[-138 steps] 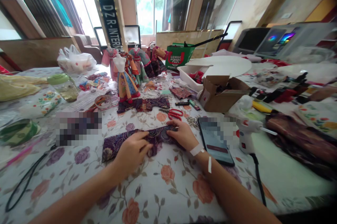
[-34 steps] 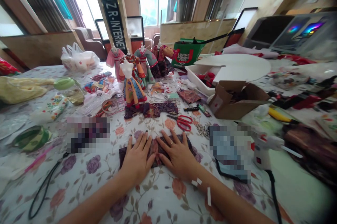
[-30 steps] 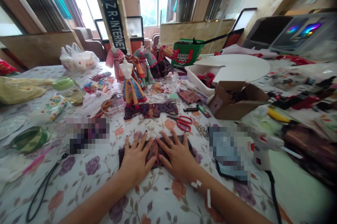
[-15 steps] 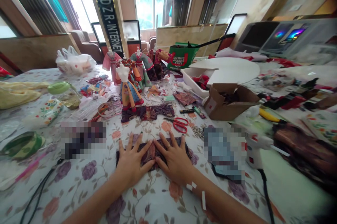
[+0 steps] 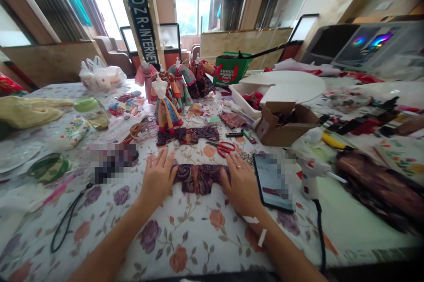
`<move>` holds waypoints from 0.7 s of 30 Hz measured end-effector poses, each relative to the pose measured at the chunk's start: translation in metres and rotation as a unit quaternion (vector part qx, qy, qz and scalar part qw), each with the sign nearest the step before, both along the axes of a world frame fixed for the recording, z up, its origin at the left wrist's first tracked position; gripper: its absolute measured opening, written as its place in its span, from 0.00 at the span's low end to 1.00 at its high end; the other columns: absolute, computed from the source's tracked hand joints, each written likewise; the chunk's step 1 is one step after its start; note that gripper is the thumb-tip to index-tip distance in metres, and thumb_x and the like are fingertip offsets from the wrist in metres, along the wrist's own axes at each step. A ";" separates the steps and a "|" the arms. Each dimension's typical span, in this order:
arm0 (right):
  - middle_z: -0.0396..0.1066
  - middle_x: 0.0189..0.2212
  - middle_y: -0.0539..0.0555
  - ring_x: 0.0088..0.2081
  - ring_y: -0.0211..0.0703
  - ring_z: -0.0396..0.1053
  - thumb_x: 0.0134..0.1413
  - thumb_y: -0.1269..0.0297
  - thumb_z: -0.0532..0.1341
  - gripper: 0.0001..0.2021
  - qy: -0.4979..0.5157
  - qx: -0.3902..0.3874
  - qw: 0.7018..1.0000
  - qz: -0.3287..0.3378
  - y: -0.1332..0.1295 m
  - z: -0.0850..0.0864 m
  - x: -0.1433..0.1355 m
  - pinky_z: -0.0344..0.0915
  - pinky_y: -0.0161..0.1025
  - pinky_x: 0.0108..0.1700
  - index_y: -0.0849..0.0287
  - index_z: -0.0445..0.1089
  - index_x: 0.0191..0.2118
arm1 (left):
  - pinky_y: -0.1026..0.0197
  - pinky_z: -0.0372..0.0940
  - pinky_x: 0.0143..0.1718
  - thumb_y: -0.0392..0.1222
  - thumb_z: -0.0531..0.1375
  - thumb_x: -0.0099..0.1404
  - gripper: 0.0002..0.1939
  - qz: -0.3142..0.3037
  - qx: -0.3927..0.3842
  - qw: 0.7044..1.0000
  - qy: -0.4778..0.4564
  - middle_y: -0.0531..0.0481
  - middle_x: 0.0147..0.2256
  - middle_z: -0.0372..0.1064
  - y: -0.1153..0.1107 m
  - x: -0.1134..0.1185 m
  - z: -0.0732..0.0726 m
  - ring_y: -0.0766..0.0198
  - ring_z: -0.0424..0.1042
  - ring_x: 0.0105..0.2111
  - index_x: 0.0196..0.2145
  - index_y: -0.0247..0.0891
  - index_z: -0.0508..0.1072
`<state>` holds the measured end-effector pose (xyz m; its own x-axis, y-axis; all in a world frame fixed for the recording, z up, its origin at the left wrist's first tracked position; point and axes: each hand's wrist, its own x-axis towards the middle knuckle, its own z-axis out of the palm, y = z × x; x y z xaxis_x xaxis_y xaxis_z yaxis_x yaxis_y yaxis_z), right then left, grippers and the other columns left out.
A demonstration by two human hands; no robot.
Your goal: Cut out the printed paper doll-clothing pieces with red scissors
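Small patterned garment (image 5: 197,179), dark purple with a reddish-brown centre strip, lying flat on the flowered tablecloth (image 5: 195,233) at the centre of the near work area; clock directions are taken from this piece, twelve pointing away from the wearer. Left hand (image 5: 159,178), at nine o'clock: palm down over the end of the sleeve, forearm entering from seven, fingers extended toward twelve to one and slightly parted, thumb set apart from them and pointing toward one beside the sleeve. Right hand (image 5: 241,185), at three o'clock: palm down over the opposite sleeve end, forearm entering from five, fingers extended toward eleven and lying loosely side by side with narrow gaps, thumb standing off toward the garment; a ring (image 5: 239,167) encircles one finger, and white strips (image 5: 251,219) adhere near the wrist and on the forearm; neither hand pinches the cloth. Red-handled scissors (image 5: 225,148) lie at one o'clock, just beyond the right fingertips; a second patterned piece (image 5: 202,134) lies at twelve, with clothed dress forms (image 5: 165,112) upright behind it toward eleven; the phone (image 5: 273,185) rests at three, just beside the right hand, and the glue gun (image 5: 310,178) stands farther out; an open cardboard box (image 5: 281,129) occupies two o'clock.
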<state>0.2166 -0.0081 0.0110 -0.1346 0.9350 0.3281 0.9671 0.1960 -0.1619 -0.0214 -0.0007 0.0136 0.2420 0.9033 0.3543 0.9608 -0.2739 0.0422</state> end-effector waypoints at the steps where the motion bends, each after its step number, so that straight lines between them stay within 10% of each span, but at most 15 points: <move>1: 0.56 0.60 0.66 0.63 0.54 0.49 0.63 0.63 0.43 0.25 -0.004 0.009 1.000 0.004 0.000 0.000 0.000 0.45 0.51 0.62 0.71 0.58 0.60 | 0.41 0.47 0.59 0.44 0.44 0.70 0.24 0.010 0.010 1.000 -0.003 0.36 0.60 0.56 -0.001 0.000 0.000 0.49 0.54 0.61 0.59 0.32 0.60; 7: 0.47 0.65 0.59 0.65 0.60 0.40 0.62 0.54 0.47 0.26 -0.054 -0.059 0.990 0.114 -0.001 -0.014 -0.021 0.36 0.64 0.60 0.55 0.52 0.64 | 0.42 0.47 0.61 0.45 0.45 0.69 0.23 -0.115 -0.075 0.990 -0.005 0.41 0.60 0.57 -0.002 0.015 -0.020 0.53 0.53 0.61 0.58 0.37 0.62; 21: 0.41 0.66 0.58 0.65 0.72 0.34 0.58 0.42 0.45 0.32 -0.059 -0.157 0.979 0.113 0.003 -0.017 -0.024 0.31 0.76 0.54 0.47 0.46 0.65 | 0.22 0.32 0.53 0.57 0.47 0.65 0.29 -0.059 -0.158 0.986 0.007 0.48 0.65 0.45 -0.010 0.019 -0.022 0.40 0.39 0.64 0.63 0.53 0.50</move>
